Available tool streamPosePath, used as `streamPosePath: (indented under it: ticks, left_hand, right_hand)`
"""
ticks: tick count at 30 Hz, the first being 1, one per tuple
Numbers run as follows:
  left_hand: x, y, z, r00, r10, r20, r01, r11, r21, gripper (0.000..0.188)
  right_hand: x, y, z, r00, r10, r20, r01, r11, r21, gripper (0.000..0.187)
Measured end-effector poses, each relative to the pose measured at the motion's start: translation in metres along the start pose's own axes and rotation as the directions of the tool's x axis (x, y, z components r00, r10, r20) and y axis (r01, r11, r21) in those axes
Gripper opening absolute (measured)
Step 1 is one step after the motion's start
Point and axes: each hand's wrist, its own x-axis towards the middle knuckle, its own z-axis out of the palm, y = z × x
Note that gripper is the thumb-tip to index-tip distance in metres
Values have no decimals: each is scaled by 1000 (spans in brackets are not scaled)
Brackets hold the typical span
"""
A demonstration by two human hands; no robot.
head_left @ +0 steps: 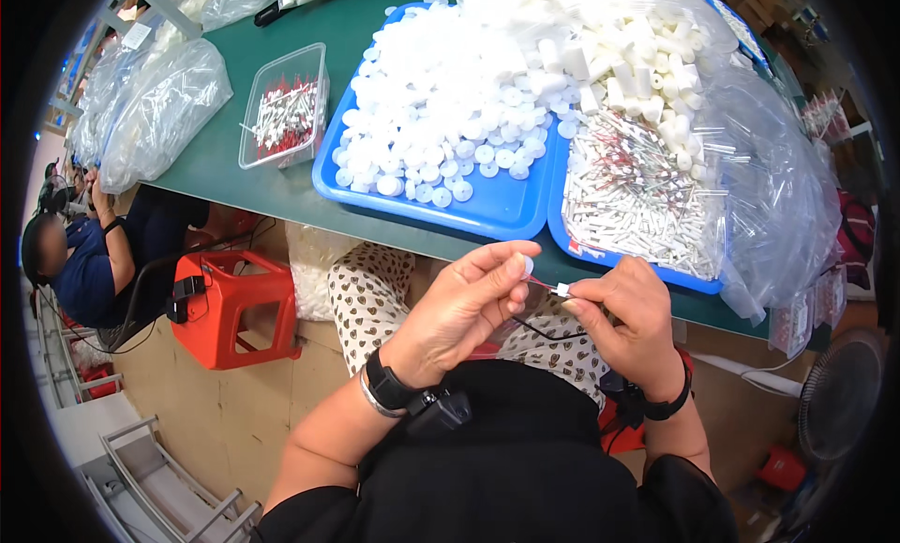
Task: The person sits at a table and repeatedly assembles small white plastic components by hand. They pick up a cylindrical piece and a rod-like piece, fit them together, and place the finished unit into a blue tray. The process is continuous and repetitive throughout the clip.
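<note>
My left hand (pixel 473 304) pinches a small translucent white disc (pixel 528 266) between thumb and fingers, above my lap and just off the table's front edge. Close beside it, my right hand (pixel 623 309) grips a small white plug connector (pixel 562 290) by thumb and forefinger. Thin red and dark wires run from the connector toward the disc; whether they pass through it I cannot tell. A blue tray (pixel 450 215) in front of me is heaped with similar discs (pixel 450 103). Another blue tray (pixel 600 254), to its right, holds many white wired parts (pixel 647 206) and white cylindrical pieces (pixel 647 70).
A clear plastic box (pixel 314 135) of red and white wired parts stands on the green table (pixel 216 159). Plastic bags (pixel 773 168) lie at the right, with more bags (pixel 169 107) far left. A red stool (pixel 234 309), a seated person (pixel 94 252) and a fan (pixel 842 384) are around.
</note>
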Motion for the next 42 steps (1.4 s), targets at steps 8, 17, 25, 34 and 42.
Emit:
streamPosePath:
  ticks: [8, 17, 25, 34, 42]
  left_hand:
    - [-13, -13, -6, 990, 100, -100, -89, 990, 109, 35]
    - [-15, -11, -8, 987, 94, -127, -57, 962, 267, 33]
    - [-12, -14, -15, 994, 37, -99, -22, 988, 154, 33]
    - [-9, -17, -17, 995, 23, -94, -13, 995, 98, 33]
    - [-10, -17, -19, 995, -30, -96, 27, 999, -27, 31]
  right_hand:
    - [-6, 2, 10, 995, 58, 85, -55, 997, -46, 9]
    - [-3, -3, 6, 992, 39, 124, -23, 991, -130, 10]
    - [-3, -3, 5, 992, -21, 124, 44, 982, -184, 11]
    - [-6, -1, 8, 985, -158, 77, 172, 951, -258, 20]
    - [-10, 3, 11, 969, -230, 94, 248, 914, -320, 25]
